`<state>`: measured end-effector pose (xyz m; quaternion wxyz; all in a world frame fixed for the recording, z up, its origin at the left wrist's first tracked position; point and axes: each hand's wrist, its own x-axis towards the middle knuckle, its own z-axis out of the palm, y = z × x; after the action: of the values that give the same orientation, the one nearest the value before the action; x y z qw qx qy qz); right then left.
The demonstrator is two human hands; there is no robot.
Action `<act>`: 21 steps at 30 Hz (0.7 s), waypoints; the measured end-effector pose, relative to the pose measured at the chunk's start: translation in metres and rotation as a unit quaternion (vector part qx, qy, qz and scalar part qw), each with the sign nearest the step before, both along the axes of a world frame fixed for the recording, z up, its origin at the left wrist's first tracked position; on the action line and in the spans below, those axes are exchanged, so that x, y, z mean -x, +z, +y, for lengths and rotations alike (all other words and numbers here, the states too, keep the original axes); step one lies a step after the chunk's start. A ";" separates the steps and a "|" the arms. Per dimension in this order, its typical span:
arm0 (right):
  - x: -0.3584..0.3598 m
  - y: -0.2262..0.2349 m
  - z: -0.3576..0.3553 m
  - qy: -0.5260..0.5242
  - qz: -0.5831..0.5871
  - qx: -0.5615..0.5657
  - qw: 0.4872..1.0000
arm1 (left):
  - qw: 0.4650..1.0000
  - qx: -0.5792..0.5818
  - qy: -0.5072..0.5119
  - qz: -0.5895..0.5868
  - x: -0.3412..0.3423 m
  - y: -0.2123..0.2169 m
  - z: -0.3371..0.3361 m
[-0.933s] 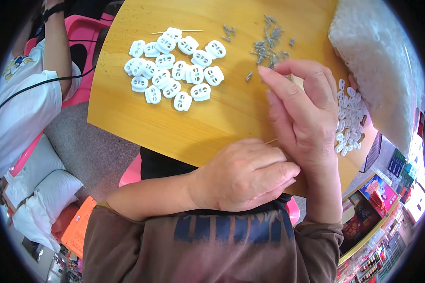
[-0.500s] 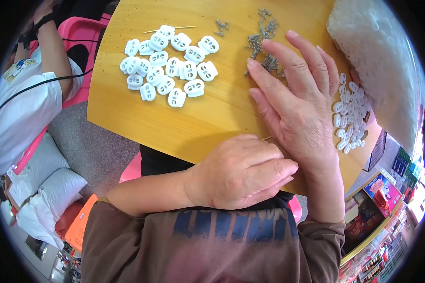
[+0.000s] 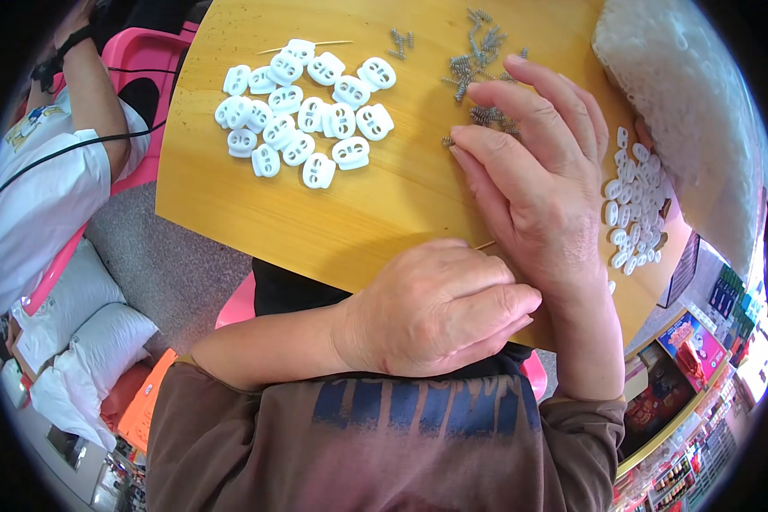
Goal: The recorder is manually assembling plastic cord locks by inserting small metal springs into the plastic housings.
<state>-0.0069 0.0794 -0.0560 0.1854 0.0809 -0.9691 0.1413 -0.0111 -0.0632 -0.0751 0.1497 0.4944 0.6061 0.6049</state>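
Note:
My right hand [image 3: 538, 179] lies flat on the wooden table [image 3: 358, 222], fingers stretched out, with its fingertips among a scatter of small metal springs [image 3: 478, 51]. My left hand [image 3: 435, 311] is curled at the table's near edge, and the tip of a thin stick [image 3: 485, 246] pokes out of it toward the right hand. A pile of white two-holed plastic toggles [image 3: 307, 111] lies to the far left of the springs, apart from both hands.
Several small white parts [image 3: 636, 205] lie right of my right hand, beside a big clear bag of white pieces [image 3: 691, 111]. Another thin stick [image 3: 307, 44] lies behind the toggles. A person in white [image 3: 51, 188] sits at left by a pink chair [image 3: 145, 51]; white sacks [image 3: 77, 324] on the floor.
My right hand has slid away from me across the table, so its fingertips now reach the springs. The left hand has stayed curled at the near edge.

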 end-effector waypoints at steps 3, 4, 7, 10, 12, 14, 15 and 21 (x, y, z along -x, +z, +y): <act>0.001 -0.005 0.001 0.011 0.018 0.006 1.000 | 1.000 -0.009 0.003 -0.004 0.000 0.000 0.001; 0.001 -0.005 0.001 0.011 0.018 0.007 1.000 | 1.000 -0.005 0.002 -0.003 0.000 0.000 0.000; 0.001 -0.004 0.000 0.011 0.017 0.012 1.000 | 1.000 0.005 0.001 -0.009 0.001 0.002 -0.001; 0.000 -0.005 0.000 0.016 0.047 0.025 0.998 | 1.000 0.002 0.003 -0.017 0.001 0.001 -0.001; -0.002 0.001 -0.001 0.023 0.026 0.030 0.999 | 1.000 -0.006 0.007 -0.017 0.001 0.001 0.000; -0.002 0.000 -0.001 0.025 0.019 0.034 0.999 | 1.000 -0.013 0.013 -0.016 0.001 0.002 0.001; -0.002 -0.001 -0.001 0.028 0.010 0.037 0.999 | 1.000 -0.012 0.013 -0.016 0.001 0.002 0.000; -0.002 -0.004 -0.001 0.027 0.003 0.045 0.999 | 1.000 -0.001 0.002 -0.019 0.001 0.002 -0.001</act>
<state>-0.0048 0.0781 -0.0603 0.1875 0.0992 -0.9586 0.1898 -0.0123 -0.0641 -0.0732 0.1593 0.4824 0.6030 0.6150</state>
